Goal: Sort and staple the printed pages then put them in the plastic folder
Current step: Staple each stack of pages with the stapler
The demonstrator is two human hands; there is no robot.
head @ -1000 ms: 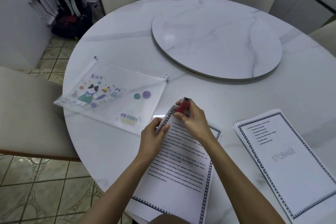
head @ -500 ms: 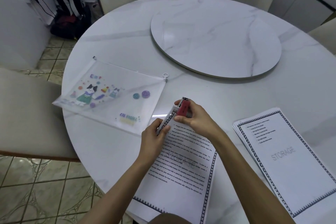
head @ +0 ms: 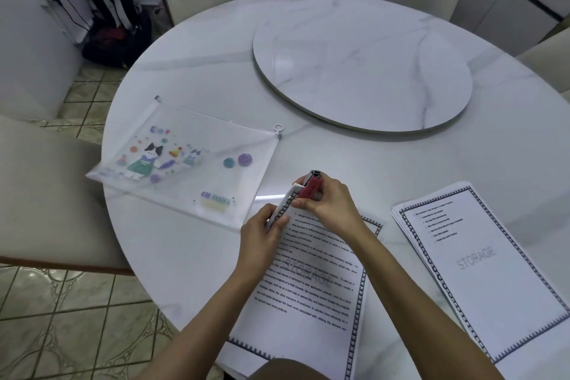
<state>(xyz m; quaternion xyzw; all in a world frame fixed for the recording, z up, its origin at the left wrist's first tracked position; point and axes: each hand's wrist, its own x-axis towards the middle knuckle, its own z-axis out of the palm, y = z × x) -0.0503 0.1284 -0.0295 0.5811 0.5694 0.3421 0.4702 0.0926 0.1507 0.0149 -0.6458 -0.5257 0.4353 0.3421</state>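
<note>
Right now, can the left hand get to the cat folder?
Probably yes. The cat folder lies just beside the left hand, with nothing between them. But that hand is busy pinching the pages for the stapler, so it would have to let go first.

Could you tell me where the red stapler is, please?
Head view, centre: the right hand grips the red stapler on the upper corner of the printed pages.
</note>
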